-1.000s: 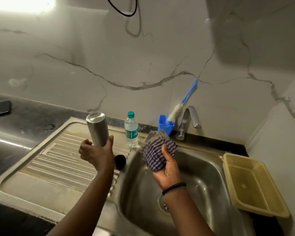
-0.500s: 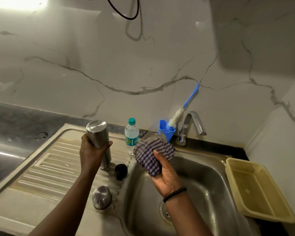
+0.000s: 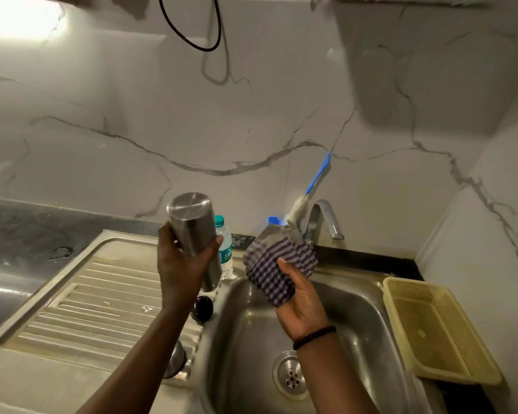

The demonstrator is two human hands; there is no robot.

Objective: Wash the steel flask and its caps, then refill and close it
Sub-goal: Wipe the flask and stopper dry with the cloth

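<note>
My left hand (image 3: 181,265) grips the steel flask (image 3: 195,231), held upside down with its base up, above the drainboard's right edge. My right hand (image 3: 301,303) holds a blue checked cloth (image 3: 277,262) over the sink basin (image 3: 251,339), just right of the flask and apart from it. A black inner cap (image 3: 203,308) lies on the drainboard below the flask. The steel outer cap (image 3: 175,361) stands nearer to me, partly hidden by my left forearm.
A small plastic water bottle (image 3: 225,249) stands behind the flask. The tap (image 3: 323,218) and a blue holder with a bottle brush (image 3: 313,186) are at the back of the sink. A yellow plastic basket (image 3: 437,333) sits on the sink's right edge. The ribbed drainboard (image 3: 96,294) spreads to the left.
My left hand closed round the flask, lifted it off the drainboard and brought it right, toward the cloth. My right hand kept the cloth over the basin.
</note>
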